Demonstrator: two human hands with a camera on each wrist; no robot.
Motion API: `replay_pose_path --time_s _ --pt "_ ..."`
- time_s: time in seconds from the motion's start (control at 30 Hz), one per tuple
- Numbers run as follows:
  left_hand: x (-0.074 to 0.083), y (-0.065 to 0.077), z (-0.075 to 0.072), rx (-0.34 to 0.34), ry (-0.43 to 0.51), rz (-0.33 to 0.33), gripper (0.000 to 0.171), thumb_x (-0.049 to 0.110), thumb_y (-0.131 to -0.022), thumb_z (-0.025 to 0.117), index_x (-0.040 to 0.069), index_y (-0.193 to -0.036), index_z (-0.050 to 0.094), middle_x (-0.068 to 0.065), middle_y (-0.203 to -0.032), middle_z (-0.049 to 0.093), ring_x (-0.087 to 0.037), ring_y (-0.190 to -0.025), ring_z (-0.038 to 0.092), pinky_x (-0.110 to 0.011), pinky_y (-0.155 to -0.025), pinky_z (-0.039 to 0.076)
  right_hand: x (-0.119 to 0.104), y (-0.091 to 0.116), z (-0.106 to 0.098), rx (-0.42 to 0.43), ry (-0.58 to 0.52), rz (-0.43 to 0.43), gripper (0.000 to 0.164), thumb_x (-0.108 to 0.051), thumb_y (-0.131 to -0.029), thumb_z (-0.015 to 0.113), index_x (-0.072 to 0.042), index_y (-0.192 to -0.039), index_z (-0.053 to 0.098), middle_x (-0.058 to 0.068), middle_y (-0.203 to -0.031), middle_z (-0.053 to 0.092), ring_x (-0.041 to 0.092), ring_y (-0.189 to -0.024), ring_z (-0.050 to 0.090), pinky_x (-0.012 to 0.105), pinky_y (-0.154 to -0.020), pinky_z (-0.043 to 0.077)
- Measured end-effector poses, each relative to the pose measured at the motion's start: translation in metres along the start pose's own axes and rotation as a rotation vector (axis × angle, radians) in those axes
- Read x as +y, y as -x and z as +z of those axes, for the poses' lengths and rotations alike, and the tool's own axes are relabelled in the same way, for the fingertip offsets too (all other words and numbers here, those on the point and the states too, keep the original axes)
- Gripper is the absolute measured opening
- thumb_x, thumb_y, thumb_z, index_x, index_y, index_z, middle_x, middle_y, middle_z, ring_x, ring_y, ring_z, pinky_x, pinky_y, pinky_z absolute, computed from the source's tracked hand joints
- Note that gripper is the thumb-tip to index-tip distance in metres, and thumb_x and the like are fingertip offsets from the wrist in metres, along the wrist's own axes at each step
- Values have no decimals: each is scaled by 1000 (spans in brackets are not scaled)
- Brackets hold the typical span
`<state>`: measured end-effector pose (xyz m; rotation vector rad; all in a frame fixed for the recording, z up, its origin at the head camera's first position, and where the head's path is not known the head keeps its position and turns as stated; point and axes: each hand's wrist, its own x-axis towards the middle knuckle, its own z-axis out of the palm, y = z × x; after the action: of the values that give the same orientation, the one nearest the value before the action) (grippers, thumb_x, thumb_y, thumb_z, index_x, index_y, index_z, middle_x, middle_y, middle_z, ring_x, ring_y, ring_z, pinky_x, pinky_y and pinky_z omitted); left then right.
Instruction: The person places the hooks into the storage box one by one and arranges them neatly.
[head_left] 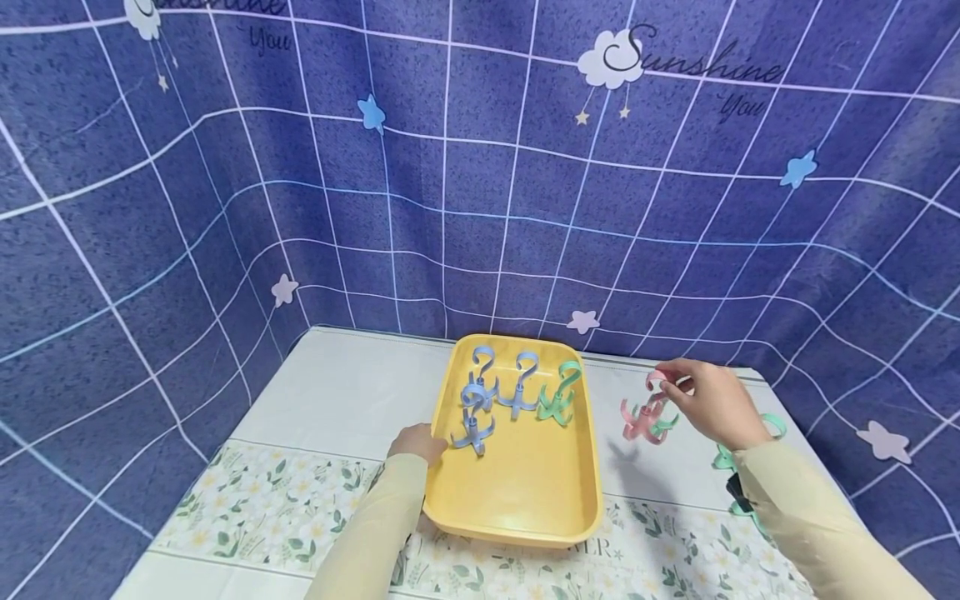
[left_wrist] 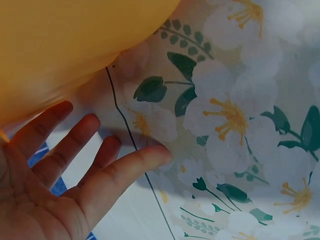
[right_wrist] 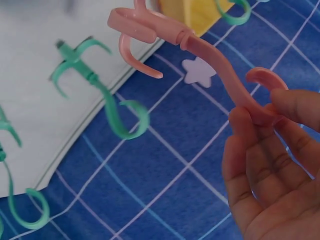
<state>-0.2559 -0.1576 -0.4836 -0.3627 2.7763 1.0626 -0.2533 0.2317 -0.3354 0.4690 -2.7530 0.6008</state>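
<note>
Pink hook (head_left: 641, 423), hanging from right hand (head_left: 714, 404)

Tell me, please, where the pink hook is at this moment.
In the head view, the pink hook is right of the yellow tray, held by its curved top in the right hand; a green hook shows just behind it.
</note>
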Motion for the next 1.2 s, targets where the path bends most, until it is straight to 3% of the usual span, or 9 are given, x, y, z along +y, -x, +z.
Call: replay_pose_path --time_s 0.47,0.9,1.2 --pt "6 4 -2 -11 32 -21 31 19 -95 59 -3 -114 70 -6 -69 62 -18 -61 62 -33 -61 54 -40 -14 4 -1 -31 -75 18 -8 -93 71 -4 -111 75 8 -91 75 23 -77 69 39 -63 51" --pt "6 5 -4 1 -7 -6 31 17 -93 60 -4 -113 70 -7 -71 62 -19 -62 60 -33 -62 53 -62 -23 30 7 -77 -119 21 -8 -92 72 -6 -113 76 5 -85 74 16 -69 64 33 -58 46" --pt "4 4 -3 6 -23 -2 31 17 -93 60 -5 -112 70 -7 -72 63 -19 -62 61 -33 -62 53 -75 -27 52 -15 -108 -169 20 -4 -89 75 -6 -108 77 2 -91 75 16 -77 68 41 -73 53"
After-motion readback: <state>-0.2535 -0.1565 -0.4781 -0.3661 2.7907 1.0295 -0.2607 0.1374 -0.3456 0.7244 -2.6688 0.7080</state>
